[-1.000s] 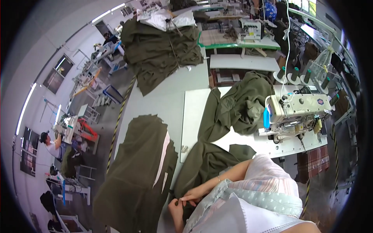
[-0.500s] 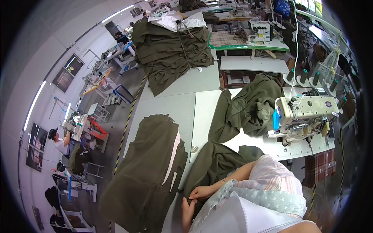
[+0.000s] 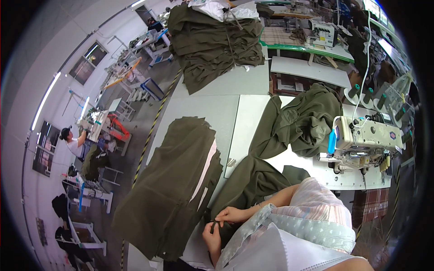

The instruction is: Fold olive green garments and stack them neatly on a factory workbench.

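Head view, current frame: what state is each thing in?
Left hand, fingers pinching olive cloth
Right hand, fingers pinching the same cloth
Olive cloth, rumpled, partly on the white tabletop
Cut fabric pieces, stacked, lying flat
Far fabric pile, heaped in folds
Thread cones, standing on holders
Sewing machine, cannot tell whether running

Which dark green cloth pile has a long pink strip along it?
The flat stack, left of the left hand: the pink strip runs along its right side. The far bundle and crumpled heap beside the sewing machine show none.
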### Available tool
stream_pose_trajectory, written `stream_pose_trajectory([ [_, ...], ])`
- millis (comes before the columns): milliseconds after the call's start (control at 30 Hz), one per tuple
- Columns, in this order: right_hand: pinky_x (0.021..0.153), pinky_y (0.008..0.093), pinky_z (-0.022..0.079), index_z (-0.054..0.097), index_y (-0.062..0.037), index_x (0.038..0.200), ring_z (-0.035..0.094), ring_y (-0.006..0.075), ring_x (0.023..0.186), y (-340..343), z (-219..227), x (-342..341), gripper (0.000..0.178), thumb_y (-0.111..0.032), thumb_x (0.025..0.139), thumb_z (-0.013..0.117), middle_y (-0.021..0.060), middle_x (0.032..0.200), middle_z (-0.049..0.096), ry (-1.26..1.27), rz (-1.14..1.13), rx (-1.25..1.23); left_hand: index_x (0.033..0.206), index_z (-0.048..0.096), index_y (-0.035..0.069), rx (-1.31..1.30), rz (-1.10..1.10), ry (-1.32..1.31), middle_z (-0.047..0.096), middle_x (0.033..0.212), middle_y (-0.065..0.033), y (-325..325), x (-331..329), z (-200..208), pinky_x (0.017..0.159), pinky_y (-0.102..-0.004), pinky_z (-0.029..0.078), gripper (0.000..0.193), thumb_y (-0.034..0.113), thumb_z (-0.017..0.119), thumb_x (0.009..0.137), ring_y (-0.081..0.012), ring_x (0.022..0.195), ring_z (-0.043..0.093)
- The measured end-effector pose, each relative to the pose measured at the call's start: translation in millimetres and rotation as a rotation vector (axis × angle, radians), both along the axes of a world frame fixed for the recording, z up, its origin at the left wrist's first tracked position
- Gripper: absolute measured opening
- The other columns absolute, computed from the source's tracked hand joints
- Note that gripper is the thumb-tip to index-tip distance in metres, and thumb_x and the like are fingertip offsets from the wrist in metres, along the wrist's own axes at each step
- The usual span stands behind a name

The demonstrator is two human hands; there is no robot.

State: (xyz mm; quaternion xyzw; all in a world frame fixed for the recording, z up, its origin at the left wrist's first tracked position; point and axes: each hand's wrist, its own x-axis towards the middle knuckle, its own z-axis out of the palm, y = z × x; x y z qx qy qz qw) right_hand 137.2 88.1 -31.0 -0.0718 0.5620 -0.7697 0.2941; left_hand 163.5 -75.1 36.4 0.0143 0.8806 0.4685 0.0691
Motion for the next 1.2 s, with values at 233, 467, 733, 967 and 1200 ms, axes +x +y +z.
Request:
stream_pose_trajectory([
  [233,0.039,0.0236,0.032,0.068,-0.0108,0.079,0.041,0.0046,0.044,3,10,-1,0.034,-0.039,0.092,0.054,-0.0051,0.067,0.063,-0.076,0.05,-0.005,0.09,0.064,-0.004,0.051,0.038,0.098,0.067,0.08,-0.0161,-4,-3,-10,0.071,-0.0312,0.048,0.015,0.009,0.063,0.082,-0.0217,0.074,0.064],
  [467,0.04,0.0232,0.03,0.068,-0.0082,0.083,0.039,0.0053,0.045,4,12,-1,0.032,-0.034,0.094,0.054,-0.0025,0.068,0.065,-0.157,-0.012,-0.088,0.094,0.065,-0.004,-0.022,-0.12,0.013,0.067,0.084,-0.019,1,-14,3,0.07,-0.0322,0.049,0.018,0.01,0.062,0.083,-0.0253,0.075,0.066],
  [733,0.041,0.0232,0.033,0.068,-0.0077,0.084,0.041,0.0056,0.044,15,14,-1,0.028,-0.032,0.093,0.056,-0.0019,0.067,0.065,-0.063,-0.025,0.054,0.096,0.066,-0.002,-0.175,-0.149,0.067,0.066,0.088,-0.0206,11,-11,8,0.072,-0.0341,0.049,0.019,0.012,0.061,0.084,-0.0329,0.082,0.066],
  [967,0.045,0.023,0.037,0.066,-0.007,0.087,0.049,0.0051,0.051,13,1,4,0.026,-0.031,0.092,0.057,-0.0014,0.068,0.066,0.119,-0.019,0.161,0.092,0.065,-0.003,-0.051,-0.068,0.03,0.067,0.085,-0.0186,6,-4,-12,0.073,-0.0329,0.049,0.018,0.011,0.064,0.082,-0.0281,0.079,0.066],
  [1200,0.045,0.0213,0.037,0.047,-0.0051,0.092,0.05,0.006,0.052,15,12,1,0.022,-0.022,0.089,0.062,0.0057,0.069,0.066,-0.024,-0.13,0.053,0.079,0.062,-0.002,0.249,-0.094,-0.07,0.061,0.076,-0.0021,-2,-17,-31,0.069,-0.0244,0.045,0.011,0.007,0.063,0.083,-0.0088,0.074,0.055],
])
